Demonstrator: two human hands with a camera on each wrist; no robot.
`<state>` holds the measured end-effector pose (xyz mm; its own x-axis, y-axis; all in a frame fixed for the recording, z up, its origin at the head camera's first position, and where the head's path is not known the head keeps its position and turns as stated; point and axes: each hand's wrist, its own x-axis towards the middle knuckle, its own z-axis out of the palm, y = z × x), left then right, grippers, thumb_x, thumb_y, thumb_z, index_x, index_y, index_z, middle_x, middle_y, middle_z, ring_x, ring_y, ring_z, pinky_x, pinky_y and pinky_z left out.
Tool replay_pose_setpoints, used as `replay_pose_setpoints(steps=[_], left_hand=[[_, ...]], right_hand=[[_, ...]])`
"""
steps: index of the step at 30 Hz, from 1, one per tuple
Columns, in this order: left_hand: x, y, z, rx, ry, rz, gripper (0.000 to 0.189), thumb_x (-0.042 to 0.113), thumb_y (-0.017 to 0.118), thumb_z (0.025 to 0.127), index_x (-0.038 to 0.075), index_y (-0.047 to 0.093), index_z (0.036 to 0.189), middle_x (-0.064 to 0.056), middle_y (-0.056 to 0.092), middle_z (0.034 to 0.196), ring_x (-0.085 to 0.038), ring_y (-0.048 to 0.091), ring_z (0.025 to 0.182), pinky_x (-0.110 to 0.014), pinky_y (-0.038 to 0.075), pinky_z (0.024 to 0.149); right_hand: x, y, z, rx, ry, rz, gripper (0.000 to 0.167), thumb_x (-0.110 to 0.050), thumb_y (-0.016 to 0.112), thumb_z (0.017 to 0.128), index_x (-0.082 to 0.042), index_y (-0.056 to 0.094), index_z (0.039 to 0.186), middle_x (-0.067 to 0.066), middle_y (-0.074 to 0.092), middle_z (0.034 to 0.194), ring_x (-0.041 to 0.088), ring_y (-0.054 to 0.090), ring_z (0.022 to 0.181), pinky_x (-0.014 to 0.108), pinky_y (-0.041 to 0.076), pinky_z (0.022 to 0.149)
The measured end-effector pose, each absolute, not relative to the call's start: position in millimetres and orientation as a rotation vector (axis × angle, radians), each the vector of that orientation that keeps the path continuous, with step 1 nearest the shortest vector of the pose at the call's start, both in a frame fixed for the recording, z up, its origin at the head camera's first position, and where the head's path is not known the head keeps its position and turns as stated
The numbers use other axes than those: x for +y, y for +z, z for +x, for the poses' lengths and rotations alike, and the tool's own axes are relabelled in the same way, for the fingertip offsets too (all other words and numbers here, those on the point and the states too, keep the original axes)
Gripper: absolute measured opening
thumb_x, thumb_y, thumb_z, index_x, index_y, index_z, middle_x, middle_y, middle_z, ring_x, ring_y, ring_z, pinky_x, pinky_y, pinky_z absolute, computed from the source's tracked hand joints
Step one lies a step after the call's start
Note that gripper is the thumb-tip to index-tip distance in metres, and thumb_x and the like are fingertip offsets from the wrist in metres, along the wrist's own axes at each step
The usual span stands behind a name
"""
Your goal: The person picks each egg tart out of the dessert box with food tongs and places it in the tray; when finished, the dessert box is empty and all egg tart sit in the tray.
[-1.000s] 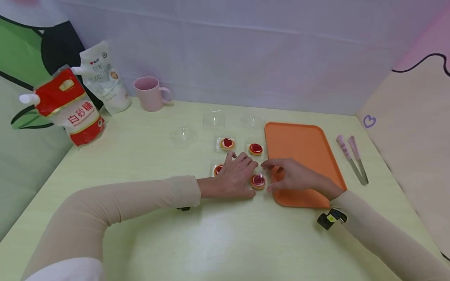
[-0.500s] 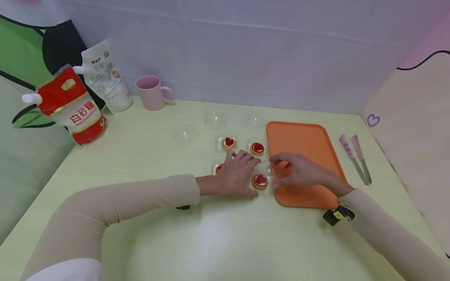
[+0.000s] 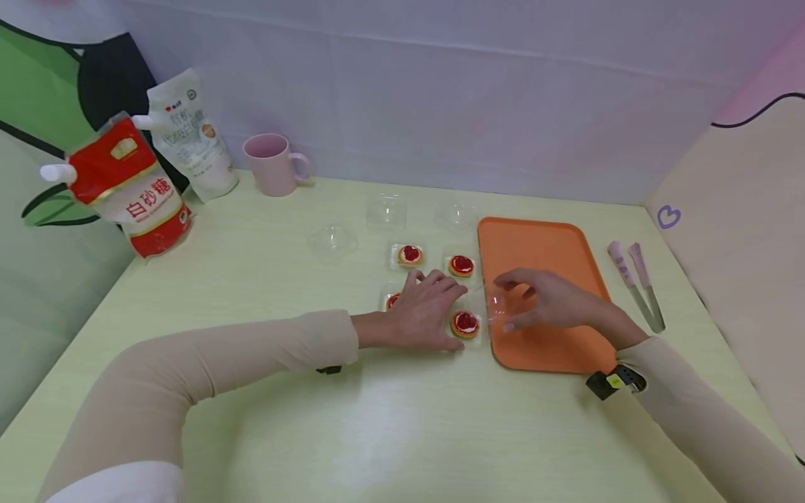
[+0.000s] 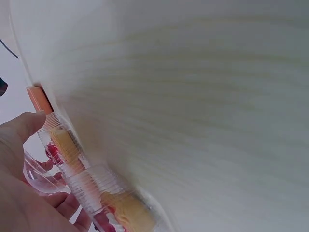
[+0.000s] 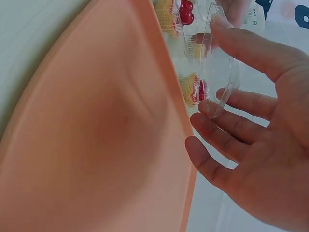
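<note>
Right hand (image 3: 547, 297) has shifted rightward since the earlier frame, drawing a clear lid (image 3: 496, 304) from beside the near tart (image 3: 465, 324) to above the left edge of the tray (image 3: 566, 349). Left hand (image 3: 424, 314) about where it was, left of the tray.

Fingers: right thumb and fingertips clamp the lid; the other fingers stand apart. Left thumb lies against the near tart's base (image 3: 480, 337), fingers bent toward its far side; exact hold there partly hidden.

Done, by my reading: three loose lids (image 3: 386, 212) lie left of the tray's far end. Fourth is lifted clear of its tart. Whether its rim touches the base anywhere, cannot tell.

Left to do: this last lid is not yet set down, so uncovering looks nearly finished. All four tarts sit on their bases, left of the tray: near tart just beside it, one far tart (image 3: 461, 265) also close, two further off, one of those half hidden behind the left hand.

Tongs (image 3: 619, 262) lie right of the tray, untouched. Mug (image 3: 269, 168) stands well left of the tray's far end.
</note>
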<state>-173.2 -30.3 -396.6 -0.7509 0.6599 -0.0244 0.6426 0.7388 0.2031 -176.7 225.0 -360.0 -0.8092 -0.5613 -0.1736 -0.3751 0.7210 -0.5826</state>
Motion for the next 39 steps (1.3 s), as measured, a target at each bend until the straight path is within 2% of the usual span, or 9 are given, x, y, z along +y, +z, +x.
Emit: replay_pose_setpoints(steps=[7,12,21,25,29,33,35,39], left_hand=[[-29,-397,-172,2.877,0.250,1.041,0.084,0.060,0.077,0.073,0.016,0.053,0.140,0.000,0.058,0.136,-0.020,0.047,0.124,-0.049,0.032,0.102],[-29,-397,-171,2.888,0.248,1.034,0.084,0.061,0.077,0.074,0.015,0.053,0.140,0.000,0.059,0.135,-0.021,0.048,0.123,-0.048,0.033,0.101],[-36,-392,-171,2.894,0.427,1.041,0.093,0.067,0.077,0.071,0.019,0.048,0.145,-0.004,0.051,0.137,-0.022,0.044,0.129,-0.046,0.035,0.104],[-43,-386,-180,2.965,0.645,1.209,0.072,0.050,0.076,0.082,0.017,0.051,0.141,-0.005,0.055,0.125,-0.022,0.049,0.118,-0.043,0.040,0.098],[-49,-379,-193,3.082,0.688,1.488,0.054,0.029,0.070,0.092,0.016,0.052,0.141,-0.006,0.058,0.117,-0.023,0.054,0.110,-0.039,0.045,0.090],[-50,-371,-205,3.205,0.599,1.724,0.048,0.017,0.067,0.093,0.015,0.053,0.140,-0.007,0.063,0.111,-0.024,0.059,0.107,-0.037,0.049,0.087],[-49,-367,-210,3.273,0.551,1.788,0.046,0.013,0.066,0.093,0.014,0.055,0.138,-0.006,0.067,0.106,-0.025,0.061,0.105,-0.037,0.050,0.087],[-53,-359,-217,3.348,0.516,1.844,0.044,0.007,0.061,0.093,0.013,0.058,0.136,-0.005,0.071,0.093,-0.025,0.065,0.096,-0.037,0.051,0.085]], right_hand=[[234,-350,-181,2.613,-0.782,-0.702,0.074,-0.027,0.085,0.079,-0.002,0.051,0.140,0.013,0.058,0.137,0.032,0.054,0.123,0.054,0.047,0.100],[239,-341,-183,2.644,-0.794,-0.703,0.075,-0.030,0.085,0.079,-0.002,0.051,0.140,0.013,0.058,0.136,0.032,0.053,0.123,0.055,0.046,0.099],[241,-335,-192,2.603,-0.883,-0.739,0.072,-0.024,0.083,0.082,0.001,0.048,0.141,0.017,0.057,0.137,0.034,0.052,0.124,0.056,0.047,0.100],[239,-334,-198,2.526,-0.998,-0.756,0.068,-0.017,0.079,0.085,0.000,0.047,0.143,0.018,0.056,0.137,0.034,0.054,0.125,0.052,0.048,0.101],[235,-331,-203,2.426,-1.117,-0.700,0.062,-0.019,0.073,0.091,-0.005,0.046,0.145,0.016,0.058,0.138,0.031,0.057,0.125,0.037,0.051,0.100],[228,-330,-206,2.259,-1.254,-0.660,0.054,-0.018,0.064,0.097,-0.007,0.044,0.147,0.021,0.059,0.139,0.028,0.062,0.124,0.027,0.051,0.097],[224,-329,-207,2.146,-1.345,-0.677,0.049,-0.013,0.058,0.100,-0.007,0.044,0.147,0.022,0.059,0.139,0.025,0.064,0.122,0.028,0.052,0.097],[218,-328,-211,1.876,-1.521,-0.716,0.043,-0.011,0.047,0.105,-0.006,0.043,0.148,0.014,0.062,0.137,0.022,0.066,0.121,0.031,0.051,0.100]])
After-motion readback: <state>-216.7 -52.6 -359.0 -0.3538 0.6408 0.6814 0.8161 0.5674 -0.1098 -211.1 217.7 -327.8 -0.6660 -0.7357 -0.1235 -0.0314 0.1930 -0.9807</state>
